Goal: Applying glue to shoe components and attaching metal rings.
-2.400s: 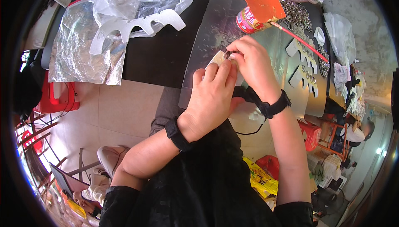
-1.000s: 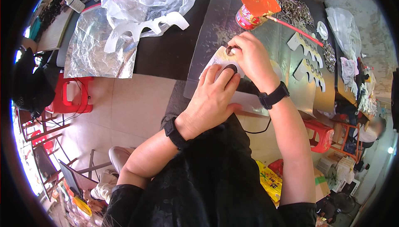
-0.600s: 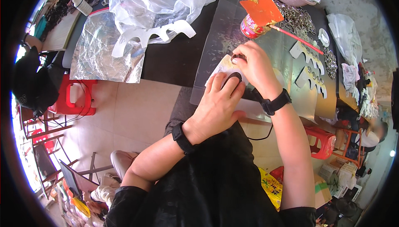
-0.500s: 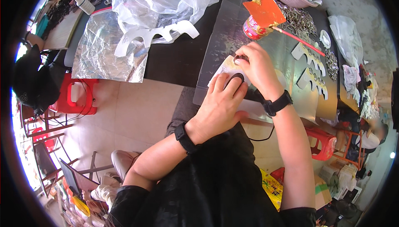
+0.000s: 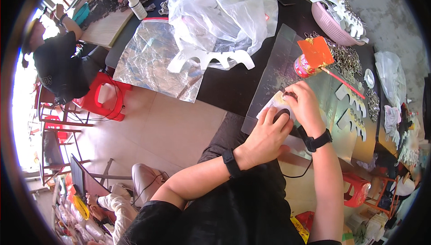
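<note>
A pale piece (image 5: 275, 100) with a yellowish upper edge lies on the clear sheet (image 5: 265, 72) over the dark table. My left hand (image 5: 268, 133) presses its fingers onto the piece, close around a dark oval (image 5: 282, 114). At the piece's upper right corner, my right hand (image 5: 308, 106) pinches a small dark curved thing (image 5: 291, 95), mostly hidden by the fingers. Beyond my hands stands a small red can (image 5: 304, 67) with an orange sheet (image 5: 317, 51) on top and a red stick (image 5: 345, 82) leaning out to the right.
White scalloped pieces (image 5: 352, 121) with metal rings lie at right, near a heap of metal rings (image 5: 345, 59). A pink basket (image 5: 330, 26) holds more pieces. Clear plastic bags (image 5: 220, 11) and a white scalloped strip (image 5: 211, 59) lie left. Another person (image 5: 60, 61) sits far left by a red stool (image 5: 105, 94).
The whole view has shifted, so the table and my hands appear farther right and lower. More of the seated person shows at left. Both hands keep nearly the same hold on the piece.
</note>
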A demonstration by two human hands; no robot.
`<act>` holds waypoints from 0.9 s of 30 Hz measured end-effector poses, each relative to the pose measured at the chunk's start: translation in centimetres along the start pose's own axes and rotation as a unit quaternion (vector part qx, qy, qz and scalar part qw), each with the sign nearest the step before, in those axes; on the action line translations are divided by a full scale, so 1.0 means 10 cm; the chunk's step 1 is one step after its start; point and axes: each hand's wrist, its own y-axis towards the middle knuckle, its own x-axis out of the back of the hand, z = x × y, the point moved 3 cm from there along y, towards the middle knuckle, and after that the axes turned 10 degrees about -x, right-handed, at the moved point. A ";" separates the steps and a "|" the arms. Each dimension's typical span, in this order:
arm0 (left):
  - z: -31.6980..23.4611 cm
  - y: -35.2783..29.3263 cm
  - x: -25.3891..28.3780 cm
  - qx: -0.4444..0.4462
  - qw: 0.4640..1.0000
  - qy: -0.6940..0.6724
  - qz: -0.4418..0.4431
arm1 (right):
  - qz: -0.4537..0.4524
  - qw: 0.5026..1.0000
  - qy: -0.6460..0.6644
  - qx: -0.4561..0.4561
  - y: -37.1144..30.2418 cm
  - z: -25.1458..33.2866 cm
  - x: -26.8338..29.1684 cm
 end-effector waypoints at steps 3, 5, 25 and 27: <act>0.00 0.01 0.01 -0.001 1.000 0.001 0.002 | -0.009 1.000 -0.012 0.000 0.01 0.00 0.00; 0.00 0.03 -0.01 -0.009 1.000 -0.005 0.003 | -0.016 1.000 -0.014 -0.007 0.00 0.00 0.02; -0.04 0.13 0.12 -0.039 0.999 0.016 0.027 | -0.052 0.985 -0.145 -0.079 0.09 0.10 -0.16; -0.03 0.13 0.11 -0.036 0.998 0.024 0.038 | -0.064 0.983 -0.145 -0.095 0.10 0.13 -0.16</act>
